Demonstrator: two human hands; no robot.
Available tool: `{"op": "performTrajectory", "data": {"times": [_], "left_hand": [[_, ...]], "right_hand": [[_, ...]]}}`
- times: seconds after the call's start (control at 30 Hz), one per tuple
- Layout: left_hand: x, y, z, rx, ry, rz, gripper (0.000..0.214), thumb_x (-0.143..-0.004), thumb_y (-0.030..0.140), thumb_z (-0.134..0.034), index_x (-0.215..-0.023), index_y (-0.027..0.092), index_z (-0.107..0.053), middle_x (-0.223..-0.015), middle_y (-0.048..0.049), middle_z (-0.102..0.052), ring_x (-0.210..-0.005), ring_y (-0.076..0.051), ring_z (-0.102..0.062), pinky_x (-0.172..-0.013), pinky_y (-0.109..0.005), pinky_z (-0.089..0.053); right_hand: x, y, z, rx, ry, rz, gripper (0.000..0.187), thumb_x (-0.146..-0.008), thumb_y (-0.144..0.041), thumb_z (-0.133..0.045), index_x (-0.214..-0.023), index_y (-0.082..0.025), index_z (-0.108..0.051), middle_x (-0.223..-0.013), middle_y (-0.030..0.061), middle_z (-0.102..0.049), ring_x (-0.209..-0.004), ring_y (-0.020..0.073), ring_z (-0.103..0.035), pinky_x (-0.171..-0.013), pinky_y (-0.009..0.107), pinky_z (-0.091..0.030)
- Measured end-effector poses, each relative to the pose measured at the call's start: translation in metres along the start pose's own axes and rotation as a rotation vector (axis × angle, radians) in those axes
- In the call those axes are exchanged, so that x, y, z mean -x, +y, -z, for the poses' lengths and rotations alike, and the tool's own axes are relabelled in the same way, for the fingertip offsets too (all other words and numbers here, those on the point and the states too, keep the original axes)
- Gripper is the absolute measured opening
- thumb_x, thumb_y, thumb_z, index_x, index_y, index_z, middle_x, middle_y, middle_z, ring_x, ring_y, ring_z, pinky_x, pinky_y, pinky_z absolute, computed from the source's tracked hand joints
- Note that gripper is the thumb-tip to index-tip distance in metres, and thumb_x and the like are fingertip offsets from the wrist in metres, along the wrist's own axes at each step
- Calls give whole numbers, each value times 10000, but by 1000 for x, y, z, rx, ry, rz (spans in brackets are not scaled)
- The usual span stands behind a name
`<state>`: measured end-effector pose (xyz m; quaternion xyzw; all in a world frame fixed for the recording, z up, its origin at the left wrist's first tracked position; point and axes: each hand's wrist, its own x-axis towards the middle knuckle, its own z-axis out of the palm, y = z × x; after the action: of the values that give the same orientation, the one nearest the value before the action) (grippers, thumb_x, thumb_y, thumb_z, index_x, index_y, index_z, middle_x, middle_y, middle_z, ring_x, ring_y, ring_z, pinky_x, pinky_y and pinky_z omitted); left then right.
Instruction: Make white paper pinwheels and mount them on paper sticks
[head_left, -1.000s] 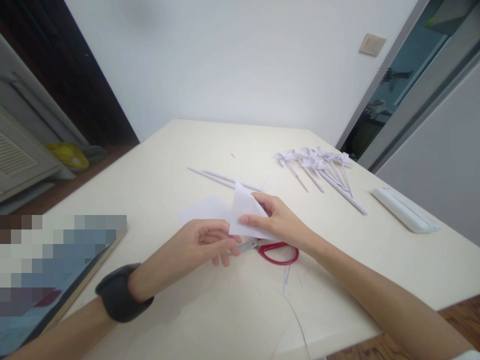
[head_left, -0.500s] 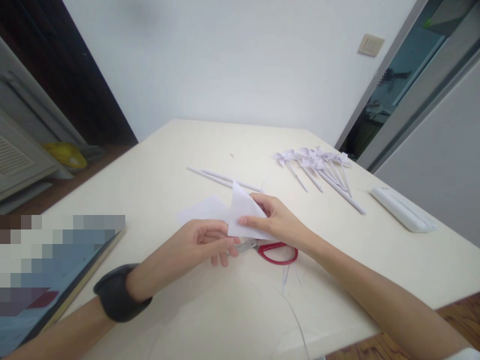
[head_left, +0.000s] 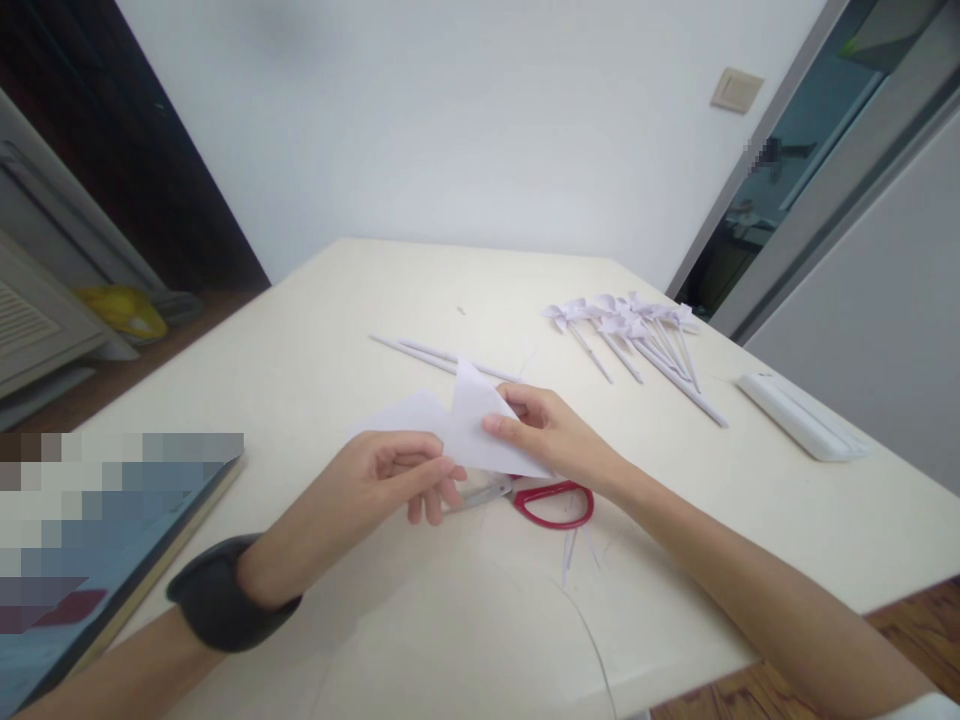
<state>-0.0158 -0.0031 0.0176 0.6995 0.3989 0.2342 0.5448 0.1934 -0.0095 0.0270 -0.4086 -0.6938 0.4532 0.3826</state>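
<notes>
My right hand point(head_left: 551, 430) grips a white folded paper point(head_left: 476, 425), thumb on its near face and fingers behind. The paper looks triangular, with one point up. My left hand point(head_left: 409, 470), with a black band on its wrist, pinches the paper's lower left corner between thumb and index finger; its other fingers hang loosely below. Under the hands lie scissors with red handles point(head_left: 555, 505), their blades pointing left and partly covered by my left fingers. Behind my left hand a white paper sheet point(head_left: 409, 410) lies on the table, partly hidden.
Rolled paper sticks point(head_left: 420, 350) lie beyond the hands. Several paper pinwheels point(head_left: 622, 318) on sticks are at the back right. A white case point(head_left: 802, 415) sits near the right edge, a blurred-out flat item point(head_left: 172, 540) at the left. Paper scraps point(head_left: 571, 555) and a thin wire point(head_left: 596, 640) lie in front.
The view has shifted slightly. Both hands and the folded paper have moved a little to the left, and the paper is turned slightly more open toward me.
</notes>
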Motion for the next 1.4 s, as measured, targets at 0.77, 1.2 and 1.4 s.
{"op": "performTrajectory", "data": {"times": [0.77,1.2,1.4], "left_hand": [[11,19,-8,-272,-70,55,228,-800,247,-510,-599,174,-591,-515,5,-631,-483,-131,-571,-478,-221,-440],[9,22,-8,-282,-182,105,202,-783,192,-465,-611,172,-569,-504,1,-617,-490,-146,-590,-495,-232,-456],[11,19,-9,-366,-219,86,204,-742,151,-461,-543,190,-443,-455,44,-506,-447,-128,-503,-462,-232,-343]], "right_hand": [[-1,4,9,-73,-82,-29,267,-770,-375,-618,-702,-175,-454,-622,-49,-404,-521,72,-336,-471,199,-270],[-2,3,15,-30,-125,-36,262,-810,-358,-565,-674,-183,-425,-551,-53,-469,-507,84,-411,-517,217,-333],[-1,-1,19,-6,-107,-23,206,-773,-349,-612,-730,-167,-526,-677,-17,-521,-637,108,-495,-652,259,-411]]}}
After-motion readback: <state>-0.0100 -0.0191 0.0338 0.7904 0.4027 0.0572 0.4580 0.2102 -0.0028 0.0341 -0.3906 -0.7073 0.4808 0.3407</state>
